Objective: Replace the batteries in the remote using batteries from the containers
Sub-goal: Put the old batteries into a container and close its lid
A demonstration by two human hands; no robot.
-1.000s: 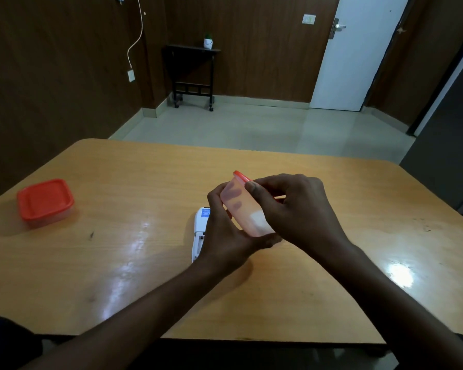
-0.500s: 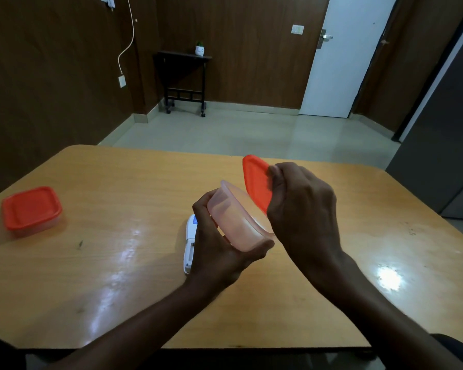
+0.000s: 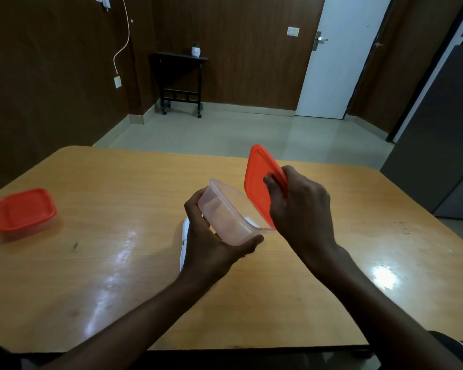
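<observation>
My left hand [image 3: 211, 244] grips a clear plastic container [image 3: 226, 213], tilted with its open mouth toward the upper right, held above the table. My right hand [image 3: 300, 209] pinches its orange lid [image 3: 257, 180], which stands nearly on edge just right of the container's rim. I cannot make out anything inside the container. A white remote [image 3: 184, 241] lies on the table behind my left hand, mostly hidden by it. A second container with an orange lid [image 3: 24, 209] sits shut at the table's far left.
The wooden table [image 3: 118, 263] ends close to me at the bottom and has rounded far corners. Beyond it lie bare floor, a small dark side table [image 3: 181, 84] and a white door [image 3: 342, 57].
The lid has come off the clear container: my right hand has lifted it up and to the right, while my left hand tilted the container's mouth more open.
</observation>
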